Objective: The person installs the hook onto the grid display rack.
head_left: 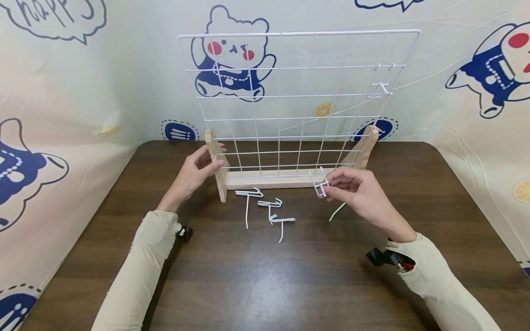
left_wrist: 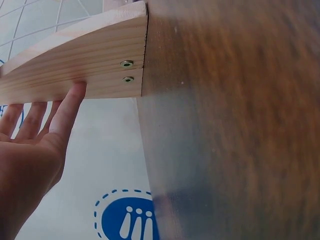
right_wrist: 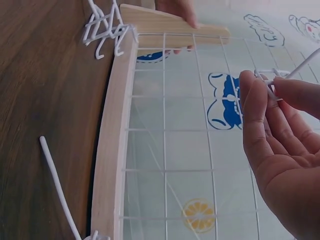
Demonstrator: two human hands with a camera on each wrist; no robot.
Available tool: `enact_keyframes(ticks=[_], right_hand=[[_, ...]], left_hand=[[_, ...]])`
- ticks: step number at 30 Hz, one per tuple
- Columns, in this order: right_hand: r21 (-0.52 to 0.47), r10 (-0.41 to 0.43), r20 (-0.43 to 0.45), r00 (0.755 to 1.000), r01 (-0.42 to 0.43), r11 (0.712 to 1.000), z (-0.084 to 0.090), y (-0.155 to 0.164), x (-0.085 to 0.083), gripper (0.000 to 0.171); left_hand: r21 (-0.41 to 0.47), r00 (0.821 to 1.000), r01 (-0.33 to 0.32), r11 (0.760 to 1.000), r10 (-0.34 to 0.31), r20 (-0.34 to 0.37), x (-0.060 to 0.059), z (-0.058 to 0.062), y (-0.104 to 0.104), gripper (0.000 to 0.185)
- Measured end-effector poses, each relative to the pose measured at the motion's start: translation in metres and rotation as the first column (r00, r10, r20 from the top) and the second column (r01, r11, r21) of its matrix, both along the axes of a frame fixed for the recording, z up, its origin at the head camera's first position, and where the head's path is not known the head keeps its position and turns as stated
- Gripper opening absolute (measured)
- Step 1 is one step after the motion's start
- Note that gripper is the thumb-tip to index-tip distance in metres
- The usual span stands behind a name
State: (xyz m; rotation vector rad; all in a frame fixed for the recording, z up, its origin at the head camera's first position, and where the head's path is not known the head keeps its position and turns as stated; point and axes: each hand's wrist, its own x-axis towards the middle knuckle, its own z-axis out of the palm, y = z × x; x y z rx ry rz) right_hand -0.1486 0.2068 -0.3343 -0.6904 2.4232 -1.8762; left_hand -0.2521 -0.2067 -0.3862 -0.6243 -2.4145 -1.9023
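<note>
A white wire grid rack (head_left: pixel 279 96) stands upright in a wooden base (head_left: pixel 269 184). My left hand (head_left: pixel 191 174) grips its left wooden side support (head_left: pixel 216 172), fingers reaching behind and thumb on the outer face; in the left wrist view the thumb tip rests on the wood (left_wrist: pixel 95 70). In front of the grid's lower right part, my right hand (head_left: pixel 358 191) pinches a white wire hook (head_left: pixel 319 185) between thumb and fingers. The right wrist view shows that hook (right_wrist: pixel 272 82) partly hidden by the fingers. Another white hook (head_left: pixel 383 88) hangs on the grid's upper right.
Several loose white hooks lie on the dark wooden table (head_left: pixel 265 280), among them a left one (head_left: pixel 248 194), a middle one (head_left: pixel 270 203) and a front one (head_left: pixel 283 220). A further hook (head_left: pixel 337 212) shows partly below my right hand. A patterned cloth (head_left: pixel 124 92) stands behind.
</note>
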Motion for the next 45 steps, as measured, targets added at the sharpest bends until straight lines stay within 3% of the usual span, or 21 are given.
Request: enact_keyframes(ticks=[9, 20, 30, 37, 45], right_hand=[[-0.067, -0.022, -0.046, 0.999, 0.019, 0.998, 0.008, -0.004, -0.001, 0.012], [-0.198, -0.043, -0.131, 0.990, 0.017, 0.980, 0.032, -0.019, -0.011, 0.011], [-0.270, -0.064, -0.117, 0.991, 0.031, 0.962, 0.037, -0.023, -0.012, 0.013], [-0.385, -0.028, -0.126, 0.992, -0.023, 0.923, 0.047, -0.025, -0.016, 0.014], [-0.464, 0.012, -0.076, 0.997, -0.046, 0.885, 0.058, -0.027, -0.020, 0.009]], left_hand=[[0.007, 1.000, 0.006, 1.000, -0.006, 0.004, -0.004, -0.001, 0.001, 0.044], [0.021, 1.000, 0.005, 1.000, -0.005, 0.009, -0.002, -0.001, -0.002, 0.044], [0.027, 1.000, 0.011, 1.000, -0.012, 0.010, -0.001, -0.001, -0.001, 0.045], [0.006, 1.000, 0.006, 1.000, -0.006, 0.010, -0.001, -0.002, -0.002, 0.044], [-0.005, 1.000, -0.002, 1.000, 0.002, 0.014, -0.002, -0.004, -0.002, 0.045]])
